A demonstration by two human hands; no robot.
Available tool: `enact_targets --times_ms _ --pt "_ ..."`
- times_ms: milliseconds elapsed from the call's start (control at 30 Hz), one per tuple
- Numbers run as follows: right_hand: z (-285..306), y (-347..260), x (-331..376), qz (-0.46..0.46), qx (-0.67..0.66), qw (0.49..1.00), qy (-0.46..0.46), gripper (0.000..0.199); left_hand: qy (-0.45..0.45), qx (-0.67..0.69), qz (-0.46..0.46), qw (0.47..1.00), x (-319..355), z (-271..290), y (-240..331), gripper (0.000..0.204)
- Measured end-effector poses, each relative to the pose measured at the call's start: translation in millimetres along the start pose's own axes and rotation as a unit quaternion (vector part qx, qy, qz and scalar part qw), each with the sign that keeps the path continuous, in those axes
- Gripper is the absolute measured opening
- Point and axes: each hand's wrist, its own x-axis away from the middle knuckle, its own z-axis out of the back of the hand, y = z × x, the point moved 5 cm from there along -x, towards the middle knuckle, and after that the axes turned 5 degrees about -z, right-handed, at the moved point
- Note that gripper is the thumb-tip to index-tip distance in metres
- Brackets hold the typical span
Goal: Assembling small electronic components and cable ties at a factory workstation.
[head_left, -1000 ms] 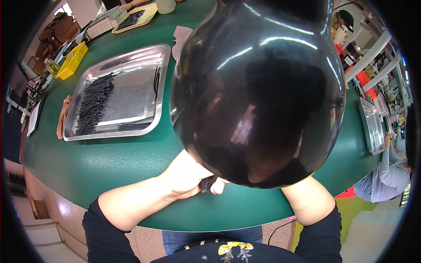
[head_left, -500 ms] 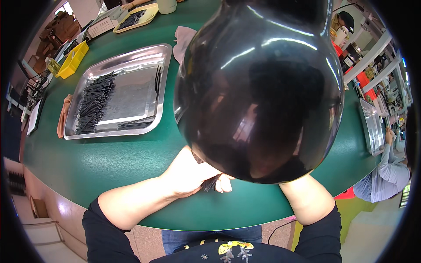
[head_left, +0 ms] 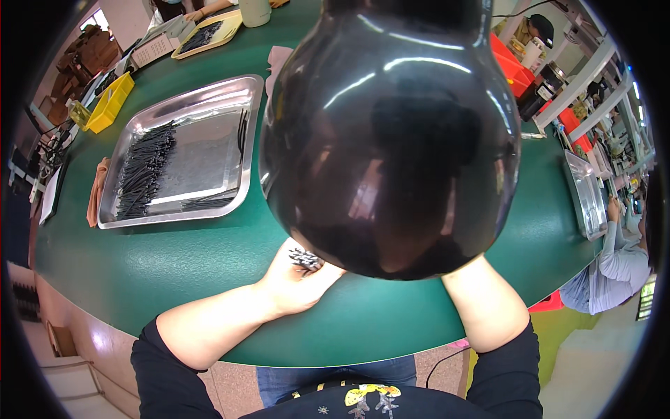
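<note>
Closed around a bundle of thin black cable pieces (head_left: 305, 260) is my left hand (head_left: 300, 286), just above the green table. The bundle's pale-tipped ends point up out of the fist. A large glossy black dome (head_left: 391, 160), shaped like a lamp shade, hangs over the work spot and covers part of my left fingers. Behind it my right hand is hidden; only the right forearm (head_left: 485, 300) shows. At the left, a shallow metal tray (head_left: 202, 157) holds a heap of black cable pieces (head_left: 145, 171), with smaller groups along its right and front sides.
A brown cloth (head_left: 99, 192) lies against the tray's left side, and a yellow bin (head_left: 112, 103) stands beyond. Farther back are a cream tray (head_left: 227, 26) of black pieces and a pale container (head_left: 255, 12). Another metal tray (head_left: 585, 195) lies at the right, near a seated co-worker (head_left: 618, 269).
My left hand has turned, so the bundle's pale ends now face up rather than its strands hanging below. Fingertips seen below the dome earlier are hidden now. The view has shifted slightly.
</note>
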Motion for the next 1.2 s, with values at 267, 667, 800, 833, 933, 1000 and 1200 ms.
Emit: enact_targets --times_ms 267,667,800,833,933,1000,1200 --pt "21 -134 23 0.305 0.721 0.528 0.328 0.032 -0.226 0.128 -0.170 0.951 13 -43 109 0.024" --pt "-10 -127 35 0.428 0.471 0.756 0.157 0.016 -0.101 0.117 -0.055 0.987 24 -27 73 0.032" --pt "-42 -146 97 0.469 0.184 0.861 -0.066 0.019 -0.002 0.108 -0.095 0.990 6 -15 42 0.041" --pt "-64 -138 111 0.441 0.178 0.860 -0.187 0.021 -0.003 0.050 -0.135 0.990 2 -15 40 0.041" --pt "-115 -64 131 0.296 0.004 0.885 -0.359 0.034 -0.033 -0.046 -0.167 0.984 -4 -8 36 0.038" --pt "-150 -40 151 0.180 -0.073 0.809 -0.555 0.098 -0.061 -0.028 -0.162 0.985 -9 -9 30 0.032" --pt "-170 -15 166 0.243 -0.164 0.776 -0.559 0.094 -0.059 -0.059 -0.105 0.991 -14 -9 16 0.019"
